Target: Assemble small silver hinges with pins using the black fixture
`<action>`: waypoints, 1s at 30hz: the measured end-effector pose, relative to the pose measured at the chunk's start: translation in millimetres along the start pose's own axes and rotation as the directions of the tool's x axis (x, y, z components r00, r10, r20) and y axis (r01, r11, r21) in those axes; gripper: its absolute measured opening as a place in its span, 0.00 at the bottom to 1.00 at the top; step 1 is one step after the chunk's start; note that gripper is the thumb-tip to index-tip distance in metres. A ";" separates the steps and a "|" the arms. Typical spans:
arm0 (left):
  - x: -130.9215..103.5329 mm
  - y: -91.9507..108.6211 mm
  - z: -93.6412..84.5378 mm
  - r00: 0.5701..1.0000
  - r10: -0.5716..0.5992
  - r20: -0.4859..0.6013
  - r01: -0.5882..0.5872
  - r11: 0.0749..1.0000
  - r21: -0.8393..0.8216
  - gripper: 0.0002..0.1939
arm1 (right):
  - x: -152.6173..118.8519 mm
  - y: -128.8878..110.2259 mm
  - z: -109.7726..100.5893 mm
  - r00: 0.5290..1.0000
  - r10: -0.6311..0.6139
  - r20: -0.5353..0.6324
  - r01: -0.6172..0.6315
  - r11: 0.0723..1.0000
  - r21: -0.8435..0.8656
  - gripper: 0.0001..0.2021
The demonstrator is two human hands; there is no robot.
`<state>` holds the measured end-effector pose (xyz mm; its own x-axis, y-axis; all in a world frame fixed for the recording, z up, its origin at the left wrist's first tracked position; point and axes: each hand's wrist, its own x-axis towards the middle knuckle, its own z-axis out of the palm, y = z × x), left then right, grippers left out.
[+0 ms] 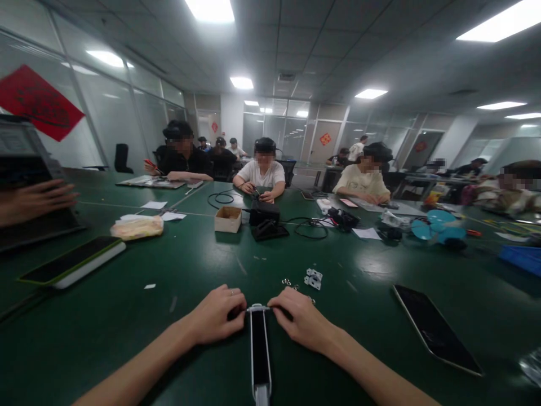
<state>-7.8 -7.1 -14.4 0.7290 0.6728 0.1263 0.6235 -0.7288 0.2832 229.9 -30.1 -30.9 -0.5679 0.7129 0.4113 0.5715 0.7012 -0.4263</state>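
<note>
A long, narrow object with a white frame and a black inside point(260, 349) lies lengthwise on the green table in front of me. Across its far end sits a small pale metal crosspiece point(257, 308). My left hand point(222, 316) is closed, fingertips pinching the crosspiece's left end. On the opposite side, my right hand point(301, 318) pinches its right end between thumb and fingers. Just beyond my right hand lie a white bracket-like part point(313, 279) and several small shiny metal pieces point(286, 282), some partly hidden by the hand.
A dark phone point(437, 330) lies at right; a green-edged phone-like device point(74, 262) rests at left. Farther back are an open cardboard box point(228, 220), a black device point(264, 215), cables and a blue fan point(439, 227). Another person's hand point(38, 200) is at far left; several people sit around.
</note>
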 end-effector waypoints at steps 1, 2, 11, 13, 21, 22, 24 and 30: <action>0.0 0.2 -0.4 1.000 -0.002 0.004 0.002 1.000 0.000 0.05 | -0.1 -0.9 -0.5 1.000 0.013 0.002 -0.013 1.000 0.016 0.09; 0.0 0.5 -0.8 1.000 -0.005 0.007 0.005 1.000 0.000 0.05 | -0.1 -1.5 -1.0 1.000 0.024 0.007 -0.025 0.999 0.030 0.10; -1.1 1.3 -1.3 1.000 0.008 0.002 -0.008 1.000 -0.008 0.04 | -1.4 1.0 -4.2 0.992 0.089 0.091 -0.098 0.989 0.108 0.11; -1.1 1.0 -1.0 1.000 0.011 0.000 -0.011 1.000 -0.012 0.04 | -0.7 0.7 -5.0 0.989 0.108 0.106 -0.120 0.986 0.119 0.10; -1.5 2.9 -2.3 1.000 -0.001 0.008 0.001 1.000 -0.006 0.04 | 2.2 0.3 -7.0 0.977 0.167 0.134 -0.185 0.973 0.140 0.08; -1.6 3.1 -2.4 1.000 -0.001 0.009 0.001 1.000 -0.005 0.04 | 2.3 0.7 -7.1 0.976 0.173 0.135 -0.192 0.972 0.138 0.08; -1.5 3.4 -2.7 1.000 0.003 0.013 -0.003 1.000 -0.005 0.04 | 2.2 1.3 -7.3 0.975 0.180 0.133 -0.197 0.971 0.132 0.07; 0.5 3.9 -5.3 1.000 -0.011 0.024 0.011 1.000 0.000 0.06 | 0.5 3.0 -6.6 0.982 0.148 0.115 -0.163 0.978 0.129 0.06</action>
<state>-6.5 -8.9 -8.2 0.7288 0.6773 0.1006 0.6313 -0.7216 0.2843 235.2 -27.6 -26.6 -0.5409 0.8035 0.2484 0.5751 0.5689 -0.5880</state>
